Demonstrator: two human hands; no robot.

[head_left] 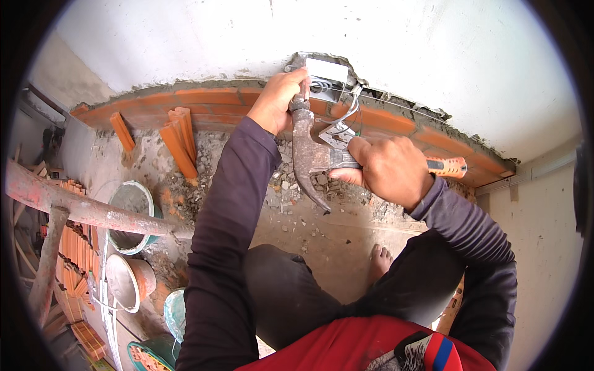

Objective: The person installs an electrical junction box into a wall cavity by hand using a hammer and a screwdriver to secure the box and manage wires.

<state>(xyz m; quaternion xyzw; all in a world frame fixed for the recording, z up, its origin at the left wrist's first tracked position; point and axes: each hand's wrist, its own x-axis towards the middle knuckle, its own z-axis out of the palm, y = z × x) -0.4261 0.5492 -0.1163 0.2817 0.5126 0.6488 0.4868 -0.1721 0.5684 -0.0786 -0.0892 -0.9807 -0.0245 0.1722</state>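
Note:
My right hand [396, 167] is wrapped round the orange-and-dark handle of a claw hammer [305, 141]. The hammer lies sideways, its claw curving toward me and its striking face up by my left hand. My left hand [275, 99] is closed at the wall, its fingers on a narrow, worn metal bar that looks like a chisel [304, 91]; its far end is hard to make out. Beside those fingers a metal electrical box [327, 71] sits in a rough hole in the wall. Grey cables [354, 102] hang from it to a switch plate [336, 134], partly behind my right hand.
A band of orange bricks [210, 97] and mortar runs along the wall's foot. Loose bricks [179, 142] lean to the left, with rubble [284, 185] on the floor. Several buckets [132, 247] stand at left, beneath a paint-stained pole [93, 207]. My bare foot [379, 263] is below the hammer.

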